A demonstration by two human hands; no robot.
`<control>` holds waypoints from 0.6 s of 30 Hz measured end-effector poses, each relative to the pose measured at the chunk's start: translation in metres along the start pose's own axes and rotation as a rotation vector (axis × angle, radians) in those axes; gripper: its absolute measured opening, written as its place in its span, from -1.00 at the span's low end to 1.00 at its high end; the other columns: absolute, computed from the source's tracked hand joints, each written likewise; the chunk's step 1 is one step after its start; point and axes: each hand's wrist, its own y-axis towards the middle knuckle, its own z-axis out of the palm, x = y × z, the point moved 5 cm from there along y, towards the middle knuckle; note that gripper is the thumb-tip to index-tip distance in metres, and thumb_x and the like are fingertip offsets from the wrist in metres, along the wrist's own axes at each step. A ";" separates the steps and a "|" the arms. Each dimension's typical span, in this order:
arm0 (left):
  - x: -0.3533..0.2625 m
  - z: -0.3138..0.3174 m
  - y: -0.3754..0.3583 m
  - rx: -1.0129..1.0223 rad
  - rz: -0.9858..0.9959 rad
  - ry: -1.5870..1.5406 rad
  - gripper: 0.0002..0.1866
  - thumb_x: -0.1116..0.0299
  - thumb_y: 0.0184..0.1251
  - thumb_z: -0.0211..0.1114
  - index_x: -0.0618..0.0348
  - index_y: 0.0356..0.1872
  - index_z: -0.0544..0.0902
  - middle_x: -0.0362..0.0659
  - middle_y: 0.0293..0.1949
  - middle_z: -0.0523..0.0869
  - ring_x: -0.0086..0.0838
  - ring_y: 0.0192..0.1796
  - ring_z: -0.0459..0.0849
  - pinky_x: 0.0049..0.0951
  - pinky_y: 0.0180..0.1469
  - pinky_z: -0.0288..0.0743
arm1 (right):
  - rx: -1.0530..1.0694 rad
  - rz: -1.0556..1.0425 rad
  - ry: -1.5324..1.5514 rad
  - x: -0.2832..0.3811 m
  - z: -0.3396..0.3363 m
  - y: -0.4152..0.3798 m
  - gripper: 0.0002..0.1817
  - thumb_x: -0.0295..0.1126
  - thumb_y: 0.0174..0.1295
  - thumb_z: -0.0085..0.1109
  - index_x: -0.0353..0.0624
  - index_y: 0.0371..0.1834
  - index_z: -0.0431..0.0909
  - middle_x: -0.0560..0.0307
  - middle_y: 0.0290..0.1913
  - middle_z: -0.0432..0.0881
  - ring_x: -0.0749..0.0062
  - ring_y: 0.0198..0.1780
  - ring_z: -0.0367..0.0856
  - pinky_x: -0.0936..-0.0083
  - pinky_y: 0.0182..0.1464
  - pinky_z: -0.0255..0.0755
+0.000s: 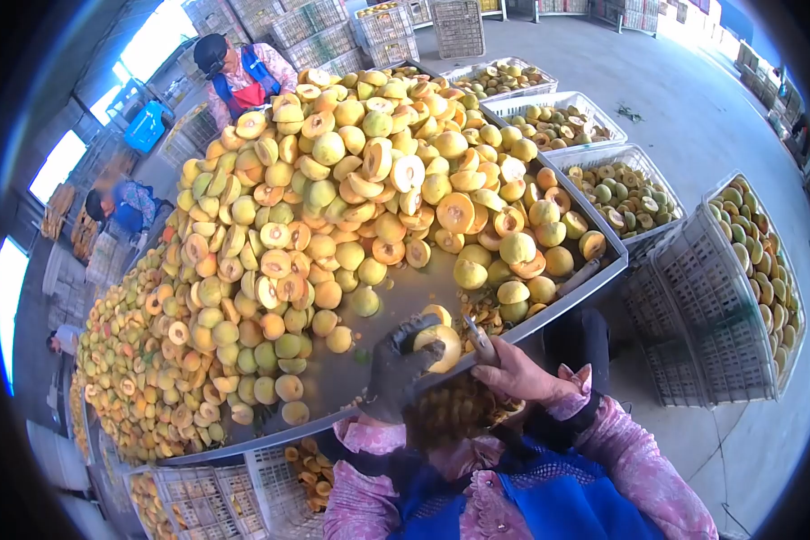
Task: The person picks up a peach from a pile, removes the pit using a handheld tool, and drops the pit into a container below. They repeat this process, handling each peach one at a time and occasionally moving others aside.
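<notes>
My left hand [391, 371], in a dark glove, is closed around a pale yellow peach half [441, 349] at the near edge of the metal table. My right hand [520, 371] is bare and grips a small knife [481, 342] whose tip points up beside the fruit. Between the two hands there is a narrow gap. Peelings [482, 315] lie on the table just beyond the knife. A large heap of halved peaches [333, 189] rises in front of me, many showing hollow orange centres.
The table's raised metal rim [594, 274] runs close to my body. White crates of fruit [621, 184] stand along the right, with a tall stacked crate [706, 306] nearest. More crates [198, 499] sit below left. Co-workers [247, 76] are across the heap.
</notes>
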 end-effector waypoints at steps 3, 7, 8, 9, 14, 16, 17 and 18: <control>0.014 0.011 -0.014 0.076 0.028 0.092 -0.55 0.46 0.19 0.22 0.36 0.12 0.45 -0.07 0.00 0.57 -0.44 -0.02 0.56 -0.49 0.04 0.46 | 0.040 0.093 0.369 0.016 0.021 0.007 -0.69 -0.27 0.25 0.10 -0.28 -0.17 0.30 0.12 -0.51 0.45 0.52 -0.56 0.44 0.56 -0.53 0.35; 0.033 0.019 -0.023 0.037 0.188 -0.286 -0.58 0.28 0.42 -0.06 0.28 0.21 0.38 -0.04 0.14 0.48 -0.35 0.16 0.46 -0.33 0.23 0.31 | -0.010 0.224 0.722 0.005 0.049 0.007 -0.72 -0.34 0.30 0.02 -0.17 -0.01 0.24 0.27 -0.54 0.37 0.64 -0.65 0.30 0.71 -0.66 0.16; 0.033 0.022 -0.026 0.024 0.172 -0.403 -0.56 0.24 0.43 -0.09 0.28 0.21 0.37 -0.04 0.16 0.46 -0.33 0.19 0.43 -0.31 0.25 0.29 | -0.006 0.233 0.741 0.002 0.055 0.006 -0.72 -0.35 0.30 0.02 -0.17 -0.02 0.24 0.27 -0.53 0.37 0.64 -0.64 0.31 0.71 -0.65 0.17; 0.032 0.024 -0.029 0.009 0.156 -0.520 -0.54 0.20 0.44 -0.12 0.27 0.22 0.35 -0.04 0.18 0.43 -0.32 0.21 0.41 -0.29 0.27 0.26 | 0.001 0.243 0.759 0.001 0.059 0.006 -0.73 -0.36 0.30 0.01 -0.17 -0.02 0.25 0.27 -0.52 0.37 0.64 -0.62 0.31 0.71 -0.63 0.17; 0.045 0.008 -0.029 -0.027 -0.019 -0.788 -0.52 0.07 0.43 -0.14 0.23 0.15 0.43 -0.02 0.08 0.53 -0.25 0.12 0.49 -0.27 0.20 0.35 | -0.120 -0.148 -0.031 0.029 0.033 -0.005 -0.71 -0.37 0.24 0.04 -0.34 -0.14 0.25 -0.06 -0.53 0.48 0.17 -0.53 0.53 0.29 -0.43 0.42; 0.039 0.009 -0.033 -0.014 -0.043 -0.866 -0.49 0.04 0.43 -0.14 0.27 0.13 0.43 -0.01 0.03 0.56 -0.24 0.09 0.51 -0.24 0.17 0.36 | -0.057 -0.149 -0.197 0.033 0.035 -0.012 -0.71 -0.40 0.20 0.05 -0.35 -0.14 0.24 -0.18 -0.52 0.49 0.01 -0.47 0.55 0.20 -0.40 0.42; 0.038 0.009 -0.035 -0.007 -0.057 -0.905 -0.48 0.03 0.42 -0.14 0.29 0.12 0.43 0.00 0.01 0.57 -0.23 0.07 0.52 -0.23 0.16 0.37 | 0.002 -0.149 -0.361 0.034 0.039 -0.015 -0.70 -0.44 0.16 0.05 -0.37 -0.14 0.23 -0.30 -0.51 0.50 -0.14 -0.41 0.57 0.11 -0.38 0.41; 0.042 0.006 -0.035 -0.007 -0.059 -0.908 -0.48 0.03 0.42 -0.14 0.29 0.12 0.43 0.00 0.01 0.57 -0.23 0.07 0.52 -0.23 0.16 0.37 | 0.004 -0.146 -0.363 0.035 0.039 -0.016 -0.70 -0.44 0.16 0.05 -0.37 -0.14 0.23 -0.30 -0.51 0.50 -0.14 -0.41 0.57 0.11 -0.38 0.41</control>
